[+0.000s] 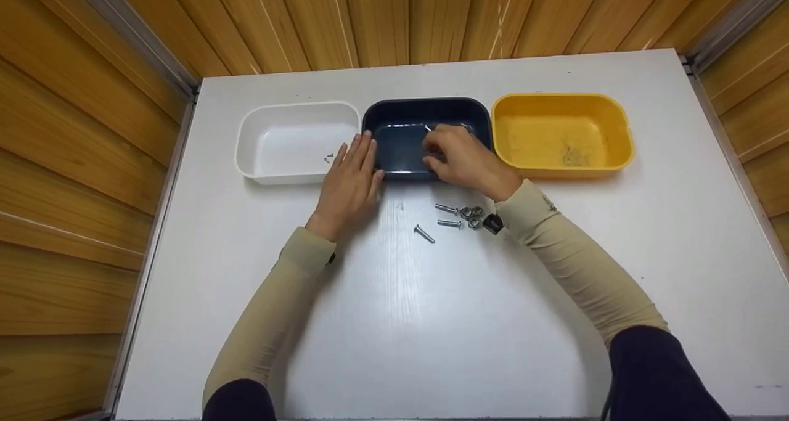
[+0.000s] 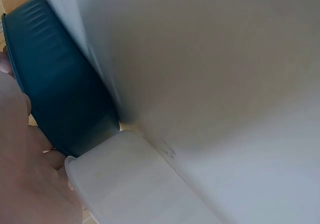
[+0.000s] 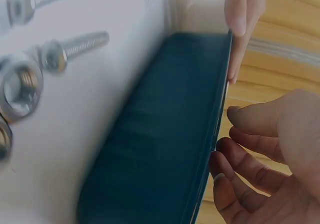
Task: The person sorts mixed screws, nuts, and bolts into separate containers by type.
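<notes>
My left hand (image 1: 349,183) lies with straight fingers across the neighbouring rims of the white bin (image 1: 298,179) and the dark blue bin (image 1: 425,103). Over the blue bin, my right hand (image 1: 462,159) has curled fingers. The shiny end of a bolt (image 1: 428,129) shows at its fingertips in the head view; most of it is hidden. In the right wrist view the curled fingers (image 3: 250,169) are beside the blue bin's rim. Bolts (image 1: 424,233) and hex nuts (image 1: 474,223) lie on the table in front of the blue bin, below the right hand.
To the right of the blue bin stands a yellow bin (image 1: 562,172) with a patch of tiny pieces (image 1: 575,155) inside. A few small screws (image 1: 328,158) lie in the white bin. The white table (image 1: 394,322) is bordered by wood-look walls (image 1: 382,20).
</notes>
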Motion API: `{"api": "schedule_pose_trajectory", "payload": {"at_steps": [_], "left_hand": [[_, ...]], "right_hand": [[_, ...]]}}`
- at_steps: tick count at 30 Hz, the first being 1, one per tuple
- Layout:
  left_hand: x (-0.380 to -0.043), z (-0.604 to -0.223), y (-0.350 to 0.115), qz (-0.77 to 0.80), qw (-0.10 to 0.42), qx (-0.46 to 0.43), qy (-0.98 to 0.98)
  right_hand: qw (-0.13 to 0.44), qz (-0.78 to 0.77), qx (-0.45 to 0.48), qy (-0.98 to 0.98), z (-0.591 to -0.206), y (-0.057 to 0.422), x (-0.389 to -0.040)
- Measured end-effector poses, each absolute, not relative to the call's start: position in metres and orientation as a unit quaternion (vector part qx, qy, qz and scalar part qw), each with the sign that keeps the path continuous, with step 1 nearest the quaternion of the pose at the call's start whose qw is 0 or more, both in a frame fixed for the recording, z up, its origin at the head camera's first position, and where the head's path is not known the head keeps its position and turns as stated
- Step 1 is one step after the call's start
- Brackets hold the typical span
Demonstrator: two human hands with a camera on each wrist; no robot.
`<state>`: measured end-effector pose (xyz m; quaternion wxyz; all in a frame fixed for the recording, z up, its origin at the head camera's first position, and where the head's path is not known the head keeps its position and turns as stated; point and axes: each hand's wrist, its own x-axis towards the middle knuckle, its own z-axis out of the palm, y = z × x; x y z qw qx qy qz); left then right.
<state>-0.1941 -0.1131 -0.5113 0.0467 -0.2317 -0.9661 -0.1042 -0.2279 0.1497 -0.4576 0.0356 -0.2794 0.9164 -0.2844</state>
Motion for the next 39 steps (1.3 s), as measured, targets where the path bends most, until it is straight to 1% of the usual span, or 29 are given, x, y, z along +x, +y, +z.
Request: {"api": "schedule_pose_trajectory", "payload": {"at_steps": [6,10,13,18,27,33,39], "left_hand": [[-0.193,-0.514,-0.113,-0.108,0.056,-0.234,-0.965],[-0.193,-0.514,-0.113,-0.108,0.058,-0.233,-0.965],[-0.193,-0.513,-0.113,-0.108,0.060,-0.233,-0.964],[-0.193,-0.511,-0.112,-0.102,0.058,-0.234,-0.965],[-0.194,-0.509,-0.112,-0.104,0.051,-0.228,-0.967],[-0.194,-0.509,-0.112,-0.108,0.050,-0.231,-0.966],[-0.192,-0.511,-0.113,-0.107,0.060,-0.232,-0.965]], "right_hand": [[0.018,-0.278,-0.304,0.911,-0.463,0.147,-0.199],[-0.025,-0.261,-0.309,0.914,-0.471,0.146,-0.180],[-0.043,-0.263,-0.309,0.913,-0.476,0.144,-0.170],[-0.023,-0.272,-0.313,0.910,-0.483,0.143,-0.160],[-0.008,-0.289,-0.323,0.901,-0.495,0.141,-0.148],[-0.010,-0.290,-0.326,0.900,-0.504,0.141,-0.141],[-0.012,-0.280,-0.332,0.901,-0.514,0.137,-0.129]]}}
